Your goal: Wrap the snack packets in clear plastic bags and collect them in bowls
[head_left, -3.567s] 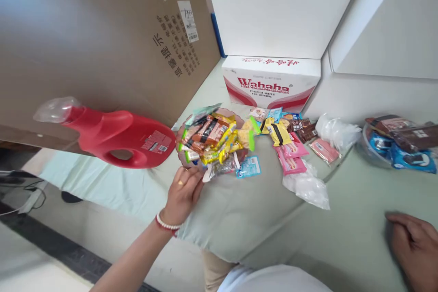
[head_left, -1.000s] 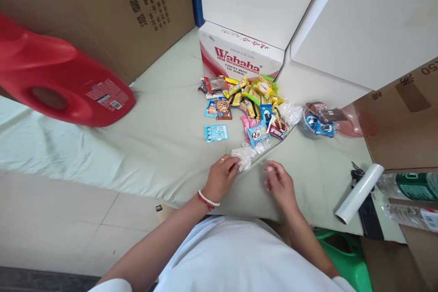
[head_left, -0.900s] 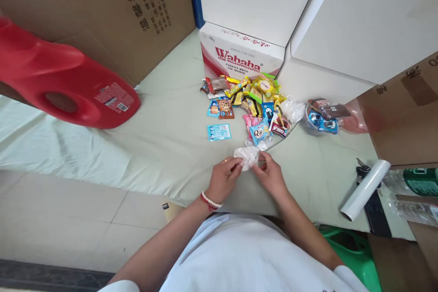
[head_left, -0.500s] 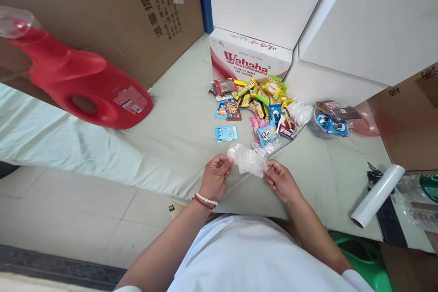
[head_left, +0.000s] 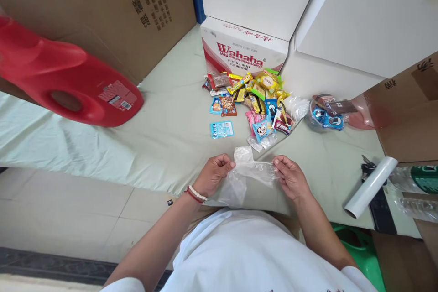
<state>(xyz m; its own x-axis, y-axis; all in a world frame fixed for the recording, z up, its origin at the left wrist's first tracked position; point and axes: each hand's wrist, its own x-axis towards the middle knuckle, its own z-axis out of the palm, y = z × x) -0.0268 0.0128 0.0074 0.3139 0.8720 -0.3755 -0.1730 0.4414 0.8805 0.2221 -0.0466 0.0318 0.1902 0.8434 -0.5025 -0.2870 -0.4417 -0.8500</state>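
Note:
I hold a thin clear plastic bag (head_left: 244, 173) between both hands, above the near edge of a pale green cloth-covered surface (head_left: 164, 137). My left hand (head_left: 215, 174), with a bead bracelet on the wrist, pinches the bag's left side. My right hand (head_left: 290, 177) pinches its right side. The bag hangs stretched and partly unfolded between them. Just beyond lies a heap of wrapped snacks (head_left: 255, 98), and a small blue packet (head_left: 221, 129) lies apart to its left.
A red detergent jug (head_left: 65, 86) lies at the left. A Wahaha carton (head_left: 241, 50) and white boxes stand behind the snacks. At the right are a bowl of dark packets (head_left: 326, 114), a pink dish (head_left: 362, 116), a roll of film (head_left: 371, 187), keys and bottles.
My hands picked a crumpled plastic bag off the cloth near the snack heap, drew it toward me and pulled it apart; it now hangs unfolded between them.

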